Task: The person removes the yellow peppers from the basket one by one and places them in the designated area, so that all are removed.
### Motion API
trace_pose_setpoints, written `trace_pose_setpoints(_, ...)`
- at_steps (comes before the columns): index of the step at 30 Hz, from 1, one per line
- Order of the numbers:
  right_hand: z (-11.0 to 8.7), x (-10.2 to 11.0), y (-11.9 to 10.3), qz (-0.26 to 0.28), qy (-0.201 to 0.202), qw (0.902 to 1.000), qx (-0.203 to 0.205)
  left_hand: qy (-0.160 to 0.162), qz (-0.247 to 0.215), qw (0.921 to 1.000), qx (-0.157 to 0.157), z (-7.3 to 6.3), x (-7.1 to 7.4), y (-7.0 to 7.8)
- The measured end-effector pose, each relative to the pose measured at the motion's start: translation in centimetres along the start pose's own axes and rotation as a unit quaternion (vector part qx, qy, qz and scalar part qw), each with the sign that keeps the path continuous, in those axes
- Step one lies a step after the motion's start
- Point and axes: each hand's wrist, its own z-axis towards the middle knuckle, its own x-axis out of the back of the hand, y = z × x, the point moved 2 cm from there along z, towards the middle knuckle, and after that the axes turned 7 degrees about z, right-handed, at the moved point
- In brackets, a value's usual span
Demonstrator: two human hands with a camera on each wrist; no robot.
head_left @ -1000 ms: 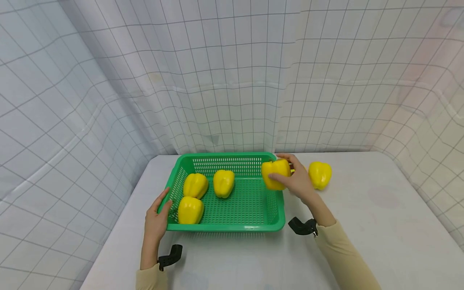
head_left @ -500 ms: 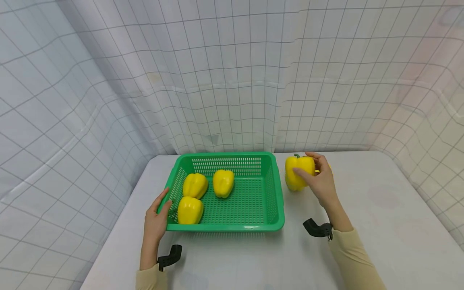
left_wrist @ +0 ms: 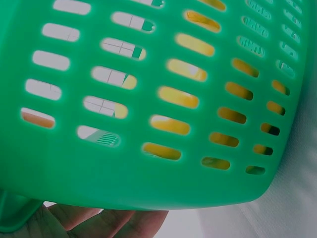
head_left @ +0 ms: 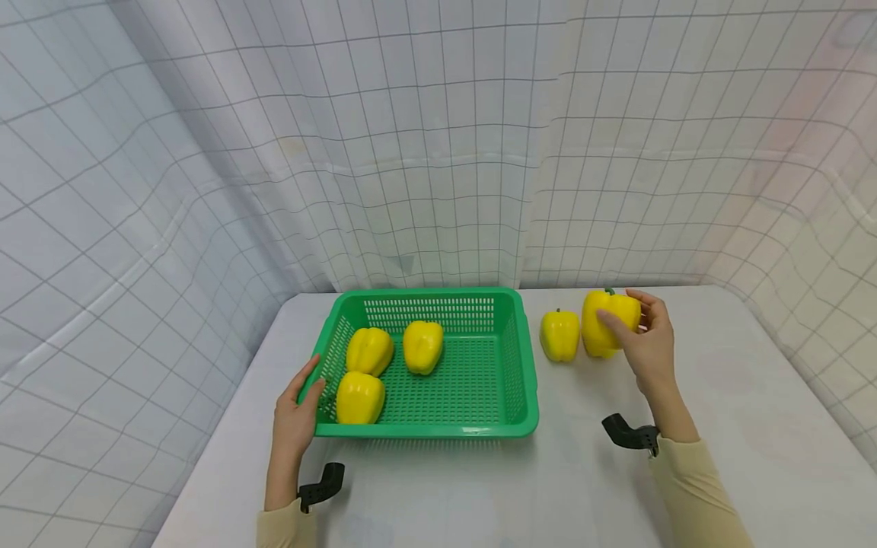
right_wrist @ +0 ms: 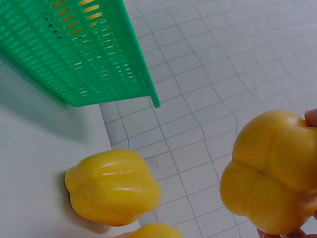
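My right hand (head_left: 654, 346) holds a yellow bell pepper (head_left: 620, 313), green stem up, over the right part of the table. Its lobed underside shows in the right wrist view, fingertips at its edge. Partly hidden beneath it is another yellow pepper (head_left: 600, 352). Just left of that stands a yellow pepper (head_left: 559, 336) on the table, close to the basket. My left hand (head_left: 296, 418) grips the left rim of the green plastic basket (head_left: 428, 431). Inside the basket lie three yellow peppers: one at back left (head_left: 370, 351), one at front left (head_left: 360, 398), one nearer the middle (head_left: 422, 347).
The white table (head_left: 452, 495) carries the basket and loose peppers. A white gridded curtain (head_left: 425, 152) hangs behind and at both sides. Each wrist wears a black camera mount, one left (head_left: 322, 484), one right (head_left: 630, 434).
My right hand has carried its pepper from the basket's right rim rightward over the table, passing the pepper near the basket. The left hand and basket have stayed still.
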Motion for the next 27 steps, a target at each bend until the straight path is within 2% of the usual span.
trace_pose_setpoints(9, 0.8, 2.3, 0.8, -0.047, 0.045, 0.9975, -0.028, -0.001, 0.0, 1.0, 0.0, 0.0, -0.1, -0.1)
trace_pose_setpoints(13, 1.3, 3.2, 1.3, -0.057, 0.05, 0.9963, -0.042, 0.0, 0.001, 1.0, -0.001, 0.0, -0.1, 0.0)
trace_pose_setpoints(27, 2.9, 4.8, 2.9, -0.073, 0.068, 0.9937, -0.052, 0.004, -0.001, 1.0, 0.005, 0.0, -0.1, 0.0)
